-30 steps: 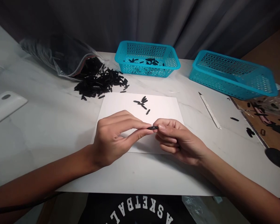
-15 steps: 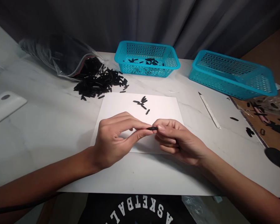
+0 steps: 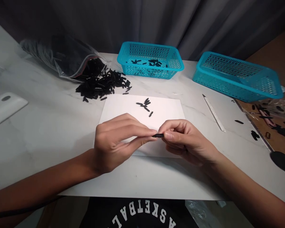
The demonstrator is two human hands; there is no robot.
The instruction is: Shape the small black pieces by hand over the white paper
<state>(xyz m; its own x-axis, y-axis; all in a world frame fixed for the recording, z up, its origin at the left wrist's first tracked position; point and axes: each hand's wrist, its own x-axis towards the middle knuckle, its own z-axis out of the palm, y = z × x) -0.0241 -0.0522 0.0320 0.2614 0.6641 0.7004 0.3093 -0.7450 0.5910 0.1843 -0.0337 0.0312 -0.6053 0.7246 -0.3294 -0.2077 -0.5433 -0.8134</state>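
A small, narrow black piece (image 3: 158, 135) with tapered ends is pinched between my two hands, above a white sheet of paper (image 3: 123, 106). My left hand (image 3: 120, 142) grips its left end between thumb and fingertips. At the other end, my right hand (image 3: 185, 139) holds it with thumb and forefinger, the remaining fingers curled under. What kind of piece it is, I cannot make out. Several similar black pieces (image 3: 146, 107) lie on the paper just beyond my hands.
Behind at left, a clear zip bag (image 3: 68, 63) spills a heap of black pieces (image 3: 102, 85). One blue basket (image 3: 152, 73) holds several pieces; another blue basket (image 3: 235, 87) stands to its right. A white pencil-like tool (image 3: 214, 113) lies at right, a white object (image 3: 8, 107) at far left.
Both hands have shifted slightly toward me and to the right with the black piece. My right hand's grip has turned a little, and more of the piece shows between the fingertips.
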